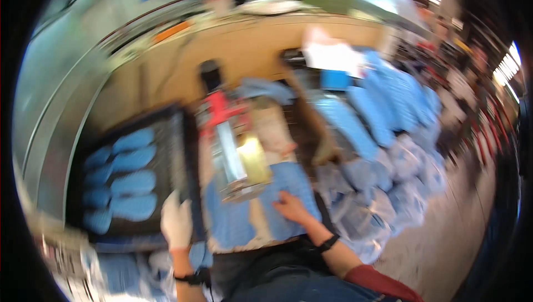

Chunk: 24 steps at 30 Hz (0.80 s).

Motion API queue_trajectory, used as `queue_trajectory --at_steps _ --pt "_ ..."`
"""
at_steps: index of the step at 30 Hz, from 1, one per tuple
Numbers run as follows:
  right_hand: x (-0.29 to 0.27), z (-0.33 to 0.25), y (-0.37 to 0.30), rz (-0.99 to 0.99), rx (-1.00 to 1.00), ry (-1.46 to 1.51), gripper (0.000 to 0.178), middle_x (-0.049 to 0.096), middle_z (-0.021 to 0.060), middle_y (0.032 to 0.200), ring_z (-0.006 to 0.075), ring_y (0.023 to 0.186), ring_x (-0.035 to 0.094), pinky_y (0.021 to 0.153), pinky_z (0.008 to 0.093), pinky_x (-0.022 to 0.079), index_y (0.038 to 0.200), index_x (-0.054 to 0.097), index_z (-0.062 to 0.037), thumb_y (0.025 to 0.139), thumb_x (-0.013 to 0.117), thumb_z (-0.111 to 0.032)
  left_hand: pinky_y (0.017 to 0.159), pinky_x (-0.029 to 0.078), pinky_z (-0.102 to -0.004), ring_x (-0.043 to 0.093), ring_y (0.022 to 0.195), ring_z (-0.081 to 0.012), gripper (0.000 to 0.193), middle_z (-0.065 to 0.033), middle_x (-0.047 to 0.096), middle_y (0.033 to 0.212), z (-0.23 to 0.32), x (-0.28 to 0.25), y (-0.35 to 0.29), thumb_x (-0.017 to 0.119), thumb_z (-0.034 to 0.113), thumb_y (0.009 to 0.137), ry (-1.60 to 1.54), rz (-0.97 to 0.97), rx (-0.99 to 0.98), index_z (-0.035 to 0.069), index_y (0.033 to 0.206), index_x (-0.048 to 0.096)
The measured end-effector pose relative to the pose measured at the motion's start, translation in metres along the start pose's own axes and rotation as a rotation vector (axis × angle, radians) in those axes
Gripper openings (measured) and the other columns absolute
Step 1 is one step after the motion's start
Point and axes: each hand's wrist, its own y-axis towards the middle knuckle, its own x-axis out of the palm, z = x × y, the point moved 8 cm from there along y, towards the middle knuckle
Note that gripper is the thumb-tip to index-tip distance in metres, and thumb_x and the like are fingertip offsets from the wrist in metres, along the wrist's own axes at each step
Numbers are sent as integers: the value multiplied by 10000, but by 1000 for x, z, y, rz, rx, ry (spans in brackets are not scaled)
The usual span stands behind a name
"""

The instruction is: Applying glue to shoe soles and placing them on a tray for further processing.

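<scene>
The left hand (177, 221), in a pale glove, is at the near right corner of a black tray (179, 141), fingers pointing away from the body; blur hides whether it grips the rim or is merely beside it. In the tray lie blue insole-shaped pieces (133, 182) in two columns, the left column partly in shadow. The right hand (291, 206) is bare and lies over the right-hand one of two blue textured sheets (300, 185), its fingers toward the left; I cannot tell whether they pinch the sheet or only rest on it. Both sheets lie side by side on a pale board (258, 227), at the near end of a red and silver metal device (222, 110) with a gold-coloured plate (254, 155). Each wrist wears a dark band (327, 242), and a red sleeve (383, 284) covers part of the right arm. Farther right, long blue pieces (383, 102) are heaped near a white sheet (330, 55), with clear plastic bags (366, 213) of bluish contents below them.
</scene>
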Motion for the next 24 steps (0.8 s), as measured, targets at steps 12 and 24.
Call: queue_trajectory --at_steps 12,24 --pt "7 7 3 -78 -23 396 144 459 -20 672 81 635 409 567 267 364 854 555 -8 826 661 -102 916 452 -455 513 1131 -418 502 -211 497 1294 -14 -18 -7 614 251 861 -81 91 78 55 1302 474" --pt "-2 0 3 -48 -23 338 235 489 35 669 123 636 449 583 306 394 869 558 2 806 682 -187 1074 269 -528 155 1395 -475 793 -202 240 1518 -3 -13 -5 727 335 764 210 70 133 90 1429 370"
